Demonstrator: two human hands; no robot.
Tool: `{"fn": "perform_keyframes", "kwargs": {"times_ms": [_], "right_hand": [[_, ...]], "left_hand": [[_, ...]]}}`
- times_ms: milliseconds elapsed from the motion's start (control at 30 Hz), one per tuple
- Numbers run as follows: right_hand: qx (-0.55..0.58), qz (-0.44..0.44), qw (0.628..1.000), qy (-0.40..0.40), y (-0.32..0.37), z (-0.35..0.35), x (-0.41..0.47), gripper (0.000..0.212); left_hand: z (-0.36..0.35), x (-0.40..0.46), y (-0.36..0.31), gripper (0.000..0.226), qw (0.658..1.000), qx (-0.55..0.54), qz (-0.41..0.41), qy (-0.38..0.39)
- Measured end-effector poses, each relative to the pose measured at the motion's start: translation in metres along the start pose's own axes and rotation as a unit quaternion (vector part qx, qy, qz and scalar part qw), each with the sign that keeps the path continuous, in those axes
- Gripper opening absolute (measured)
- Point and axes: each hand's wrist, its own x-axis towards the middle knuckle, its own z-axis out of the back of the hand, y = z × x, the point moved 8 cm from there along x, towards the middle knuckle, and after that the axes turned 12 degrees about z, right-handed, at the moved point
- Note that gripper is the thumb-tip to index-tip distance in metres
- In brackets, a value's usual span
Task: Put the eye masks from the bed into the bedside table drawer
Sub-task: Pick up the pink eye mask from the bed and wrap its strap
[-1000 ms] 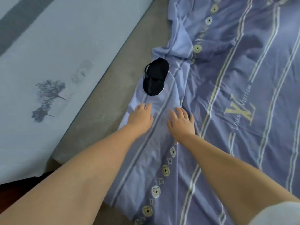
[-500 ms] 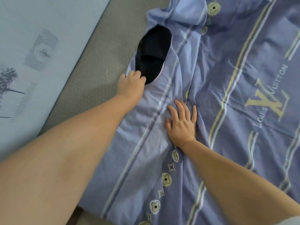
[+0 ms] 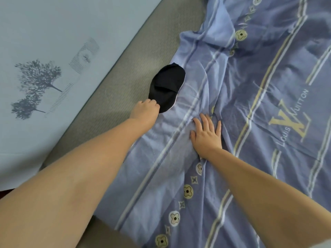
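A black eye mask lies at the left edge of the purple striped blanket, partly over the grey mattress. My left hand has its fingers curled on the mask's near end and pinches it. My right hand lies flat with fingers spread on the blanket, to the right of the mask and apart from it. The bedside table drawer is not in view.
A pale blue sheet printed with grey trees covers the left of the view beside the mattress. The blanket, wrinkled and printed with flowers and letters, fills the right side. A dark strip of floor shows at the far left edge.
My left hand reached forward from the blanket to the mask and closed on its near end. The right hand went from hovering to pressing flat on the blanket.
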Motion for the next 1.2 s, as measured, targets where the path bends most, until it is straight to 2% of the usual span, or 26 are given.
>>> {"fn": "perform_keyframes", "kwargs": {"times_ms": [100,167,267,333,400,433,533,600,700,800,867,933,967,1033,1100,1133,1200], "right_hand": [[0.036,-0.023,0.998,0.041,0.008,0.008,-0.003,0.058],[0.047,0.01,0.999,-0.005,0.027,0.028,-0.005,0.068],[0.061,0.13,0.985,-0.095,0.086,0.066,-0.02,0.078],[0.151,0.172,0.968,-0.106,0.125,0.091,-0.032,0.06],[0.284,0.143,0.945,-0.07,0.153,0.11,-0.048,0.028],[0.344,0.115,0.931,-0.039,0.166,0.118,-0.059,0.022],[0.499,0.08,0.862,0.038,0.21,0.137,-0.104,0.025],[0.551,0.089,0.827,0.066,0.242,0.151,-0.142,0.026],[0.582,0.125,0.795,0.115,0.295,0.163,-0.207,0.019],[0.59,0.161,0.779,0.14,0.346,0.165,-0.27,0.022],[0.603,0.173,0.763,0.153,0.376,0.162,-0.308,0.024],[0.599,0.17,0.762,0.176,0.401,0.161,-0.342,0.024],[0.586,0.163,0.774,0.174,0.41,0.161,-0.356,0.023],[0.519,0.168,0.826,0.144,0.418,0.169,-0.38,0.028],[0.441,0.22,0.862,0.123,0.427,0.186,-0.404,0.039],[0.423,0.257,0.859,0.132,0.435,0.194,-0.418,0.041],[0.422,0.327,0.83,0.164,0.453,0.206,-0.445,0.04]], "left_hand": [[0.016,-0.025,0.015,0.01,0.991,-0.134,0.022,-0.005],[0.037,-0.044,0.022,0.013,0.969,-0.245,0.027,-0.026],[0.072,-0.08,0.028,0.013,0.942,-0.333,0.012,-0.05],[0.098,-0.109,0.039,0.011,0.929,-0.366,0.013,-0.06],[0.125,-0.145,0.06,0.01,0.912,-0.398,0.035,-0.09],[0.137,-0.165,0.075,0.01,0.901,-0.417,0.054,-0.111],[0.162,-0.234,0.122,0.016,0.872,-0.454,0.098,-0.151],[0.162,-0.285,0.137,0.042,0.89,-0.435,0.086,-0.111],[0.153,-0.371,0.138,0.082,0.921,-0.383,0.055,-0.046],[0.153,-0.455,0.127,0.097,0.957,-0.277,0.016,-0.078],[0.157,-0.506,0.13,0.087,0.953,-0.284,0.035,-0.097],[0.167,-0.555,0.141,0.061,0.932,-0.33,0.065,-0.132],[0.172,-0.577,0.146,0.042,0.927,-0.337,0.075,-0.149],[0.176,-0.613,0.157,0.006,0.92,-0.351,0.102,-0.142],[0.176,-0.639,0.169,0.02,0.892,-0.418,0.132,-0.11],[0.175,-0.648,0.174,0.022,0.872,-0.46,0.143,-0.084],[0.177,-0.665,0.178,0.028,0.834,-0.531,0.147,-0.04]]}}
